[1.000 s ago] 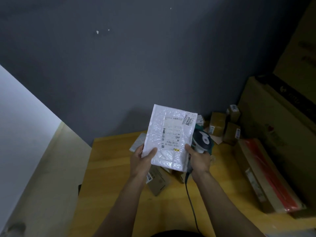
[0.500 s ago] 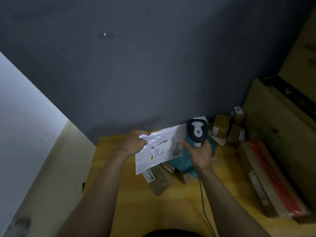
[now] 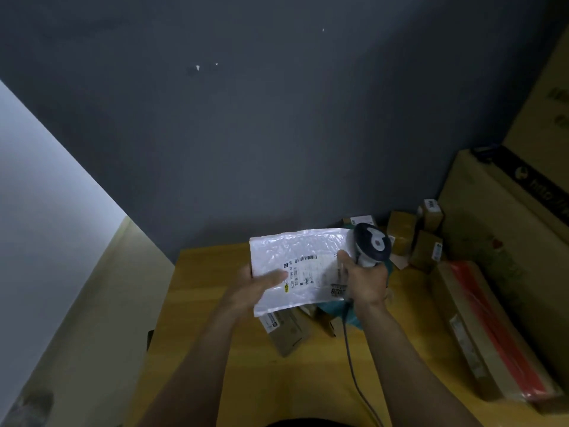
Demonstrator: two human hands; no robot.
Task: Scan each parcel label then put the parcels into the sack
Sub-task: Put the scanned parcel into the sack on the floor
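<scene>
The left hand (image 3: 261,288) grips the white parcel (image 3: 308,251) by its left edge, thumb laid across the top, and holds it label-up above the desk (image 3: 200,303). The right hand (image 3: 365,282) is curled round the scanner (image 3: 371,241) handle at the parcel's right edge.

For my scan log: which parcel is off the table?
The white bubble mailer, gripped by the left hand; the brown cardboard boxes all rest on the table.

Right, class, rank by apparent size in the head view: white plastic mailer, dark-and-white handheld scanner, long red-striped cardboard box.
1. Long red-striped cardboard box.
2. White plastic mailer, held nearer the camera, so flattered.
3. Dark-and-white handheld scanner.
</scene>
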